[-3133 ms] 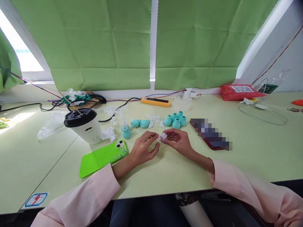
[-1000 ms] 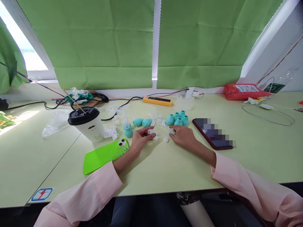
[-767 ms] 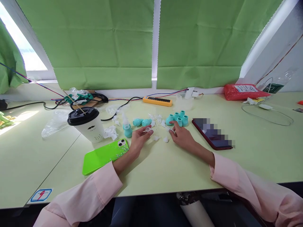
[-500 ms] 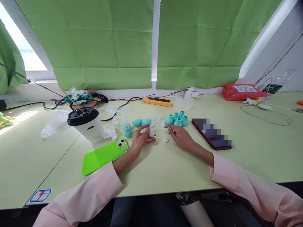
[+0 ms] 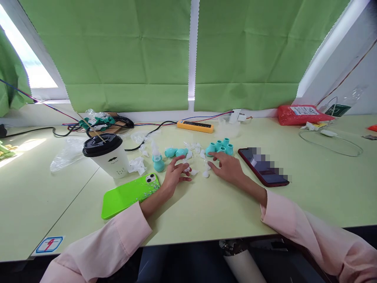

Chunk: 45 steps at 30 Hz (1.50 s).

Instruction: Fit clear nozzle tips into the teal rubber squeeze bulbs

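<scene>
My left hand [image 5: 174,175] has thumb and fingers curled around a small translucent plastic piece [image 5: 186,168], just above the table. To its right, my right hand [image 5: 228,168] is open, thumb and index finger apart beside small whitish translucent pieces [image 5: 205,174]. More such pieces lie scattered between and beyond the hands. Several turquoise bulb-shaped parts with open necks [image 5: 221,148] stand behind my right hand. Two turquoise bulbs [image 5: 170,152] lie on their sides behind my left hand. Left of that hand, a turquoise bulb [image 5: 159,164] stands near an upright clear nozzle-like piece [image 5: 155,150].
A paper cup with black lid [image 5: 107,157] and a green phone case [image 5: 129,196] are at left. A dark phone [image 5: 262,167] lies at right. Behind are a yellow power strip [image 5: 195,126], cables, a red package [image 5: 303,114] and crumpled plastic [image 5: 69,153].
My right hand's fingers have parted and lifted slightly from the small translucent piece, which now lies on the table. The left hand's fingers have shifted a little around its piece.
</scene>
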Available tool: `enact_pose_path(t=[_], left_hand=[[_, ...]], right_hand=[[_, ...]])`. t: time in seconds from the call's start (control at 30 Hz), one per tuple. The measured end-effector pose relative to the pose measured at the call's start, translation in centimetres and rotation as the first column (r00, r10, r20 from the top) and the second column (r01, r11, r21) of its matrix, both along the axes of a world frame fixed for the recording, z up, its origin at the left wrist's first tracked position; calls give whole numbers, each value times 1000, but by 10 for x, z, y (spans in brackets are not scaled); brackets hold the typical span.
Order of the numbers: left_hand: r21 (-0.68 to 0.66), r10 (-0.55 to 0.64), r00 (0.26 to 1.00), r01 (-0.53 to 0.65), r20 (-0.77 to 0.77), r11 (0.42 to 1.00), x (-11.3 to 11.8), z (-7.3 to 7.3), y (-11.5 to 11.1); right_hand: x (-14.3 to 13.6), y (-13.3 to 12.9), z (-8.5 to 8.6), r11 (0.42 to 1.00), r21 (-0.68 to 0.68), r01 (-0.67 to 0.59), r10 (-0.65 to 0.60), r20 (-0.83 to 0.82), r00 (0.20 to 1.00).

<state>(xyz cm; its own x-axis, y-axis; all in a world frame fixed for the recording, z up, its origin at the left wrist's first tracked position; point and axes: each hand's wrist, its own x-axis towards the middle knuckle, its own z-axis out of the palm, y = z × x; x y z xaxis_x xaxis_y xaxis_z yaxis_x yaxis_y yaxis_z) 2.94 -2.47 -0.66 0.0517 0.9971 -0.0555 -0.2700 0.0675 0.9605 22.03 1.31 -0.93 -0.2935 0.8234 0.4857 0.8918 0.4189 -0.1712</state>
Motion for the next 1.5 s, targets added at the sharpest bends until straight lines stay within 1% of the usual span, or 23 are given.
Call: enact_pose_path(t=[0.03,0.1,0.13,0.17,0.23,0.33,0.4,0.5,0.67,0.73,0.8,0.87,0.93,1.0,1.03,1.1,1.17,1.2,1.27,1.33,1.4,1.5], left_hand=[[4,8,1000,-8,-5,1000,0,0,0],[27,4,1000,-3,-25,1000,1,0,0],[38,-8,999,10,-42,999,1,1,-1],[46,-22,998,25,-64,999,2,1,-1],[49,-47,993,53,-109,997,2,3,-2],[55,-75,986,84,-150,995,3,3,-3],[66,-88,983,100,-163,993,2,3,-3],[81,-74,981,90,-181,993,2,1,-3],[89,-30,981,48,-190,995,4,1,-2],[96,0,980,20,-197,995,4,1,-1],[135,39,973,-8,-227,991,3,1,-1],[180,104,957,-56,-272,982,3,2,-1],[198,146,949,-92,-280,976,2,3,-2],[191,140,963,-97,-229,977,2,4,-2],[181,123,975,-89,-186,979,2,5,-2],[123,57,995,-47,-79,991,1,6,-1],[27,-24,999,23,34,999,-1,7,0],[-12,-67,994,68,82,998,-2,8,0],[-41,-126,981,133,145,990,-5,10,1],[-8,-164,970,168,180,986,-8,12,0],[30,-209,955,207,210,978,-8,14,-1],[54,-291,928,287,230,956,-8,15,-4]], right_hand=[[2,2,2,995,85,44,-45,0,999],[6,5,7,963,233,133,-141,15,990],[7,7,9,946,275,172,-188,36,981],[9,9,10,936,290,200,-229,68,971],[12,12,9,935,263,238,-282,145,948],[14,15,6,948,198,250,-292,229,929],[14,16,5,951,177,255,-293,238,926],[15,17,5,957,119,266,-286,222,932],[16,17,4,976,-53,212,-198,193,961],[16,15,5,979,-59,197,-184,180,966],[15,13,7,987,28,157,-160,128,979],[13,8,10,979,196,64,-68,15,998],[10,1,15,932,357,-57,108,-125,986],[4,-7,18,887,431,-166,300,-263,917],[1,-12,19,874,438,-212,372,-320,872],[-5,-22,20,870,403,-284,448,-407,796],[-10,-30,19,874,321,-364,478,-439,761],[-12,-32,19,867,287,-408,497,-429,754],[-14,-35,17,838,254,-483,546,-372,751],[-15,-36,16,823,262,-504,567,-309,764],[-15,-35,15,836,261,-483,544,-276,792],[-14,-35,14,872,202,-446,487,-272,830]])
